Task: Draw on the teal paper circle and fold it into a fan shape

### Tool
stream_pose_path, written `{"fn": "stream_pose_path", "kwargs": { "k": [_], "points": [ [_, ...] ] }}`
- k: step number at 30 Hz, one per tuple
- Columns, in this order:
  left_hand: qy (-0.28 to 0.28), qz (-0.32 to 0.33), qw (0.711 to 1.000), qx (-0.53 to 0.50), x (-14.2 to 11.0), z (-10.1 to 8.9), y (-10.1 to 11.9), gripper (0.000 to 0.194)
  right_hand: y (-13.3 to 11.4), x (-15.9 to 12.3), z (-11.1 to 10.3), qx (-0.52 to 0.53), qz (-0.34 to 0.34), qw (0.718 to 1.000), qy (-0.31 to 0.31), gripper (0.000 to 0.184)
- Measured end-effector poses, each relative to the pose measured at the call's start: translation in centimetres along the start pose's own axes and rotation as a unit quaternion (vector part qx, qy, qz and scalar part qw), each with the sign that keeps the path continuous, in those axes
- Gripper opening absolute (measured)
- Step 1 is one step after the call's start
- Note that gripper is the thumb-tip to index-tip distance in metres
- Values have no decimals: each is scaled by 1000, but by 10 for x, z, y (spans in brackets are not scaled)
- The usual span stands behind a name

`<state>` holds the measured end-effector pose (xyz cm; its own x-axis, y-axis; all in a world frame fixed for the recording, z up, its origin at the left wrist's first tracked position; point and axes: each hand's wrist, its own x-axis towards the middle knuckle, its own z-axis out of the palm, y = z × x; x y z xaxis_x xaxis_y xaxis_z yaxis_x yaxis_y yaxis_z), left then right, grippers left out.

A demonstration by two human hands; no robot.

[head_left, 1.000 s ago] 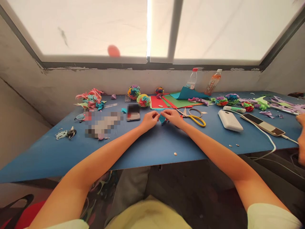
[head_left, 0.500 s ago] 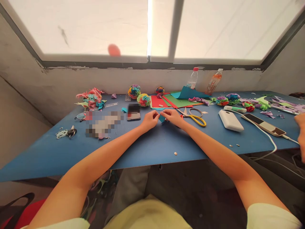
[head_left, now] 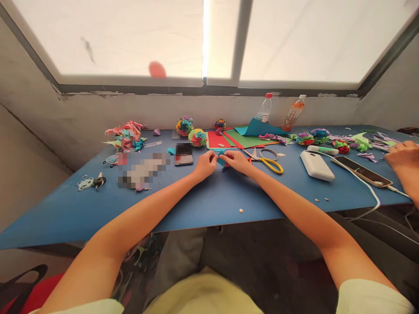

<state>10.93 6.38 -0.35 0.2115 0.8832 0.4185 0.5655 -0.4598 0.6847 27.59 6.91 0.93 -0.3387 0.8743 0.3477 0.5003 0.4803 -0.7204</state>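
Between my hands is a small piece of blue paper [head_left: 221, 160], pinched from both sides a little above the table. My left hand [head_left: 207, 163] is closed on its left edge, fingertips and thumb together. From the other side my right hand [head_left: 238, 162] grips it, and my fingers hide part of the paper. Just right of my right hand lie scissors with yellow handles [head_left: 271, 165] and a roll of tape [head_left: 269, 154]. Beyond my hands are a red sheet [head_left: 216, 138] and a green sheet [head_left: 250, 140], with a larger curled blue sheet [head_left: 257, 127] on top.
Paper pompom balls [head_left: 198, 137] stand behind a phone [head_left: 183, 154]. Keys [head_left: 98, 180] lie at left. On the right are a white power bank [head_left: 317, 165], a cable [head_left: 366, 188] and another person's hand [head_left: 404, 163]. Two bottles [head_left: 293, 113] stand by the wall.
My hands stay nearly in place, and the blue paper between them shows at a slightly different angle. At the right edge, the other person's hand has moved further into view and up.
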Motion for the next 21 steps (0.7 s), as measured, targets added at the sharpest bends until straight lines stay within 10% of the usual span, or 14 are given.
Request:
{"fn": "stream_pose_path", "kwargs": {
  "k": [21],
  "points": [
    [-22, 99, 993, -53, 0, 1, -3, 21, -6, -2, -3, 50, -62, 997, -10, 29]
  ]
}}
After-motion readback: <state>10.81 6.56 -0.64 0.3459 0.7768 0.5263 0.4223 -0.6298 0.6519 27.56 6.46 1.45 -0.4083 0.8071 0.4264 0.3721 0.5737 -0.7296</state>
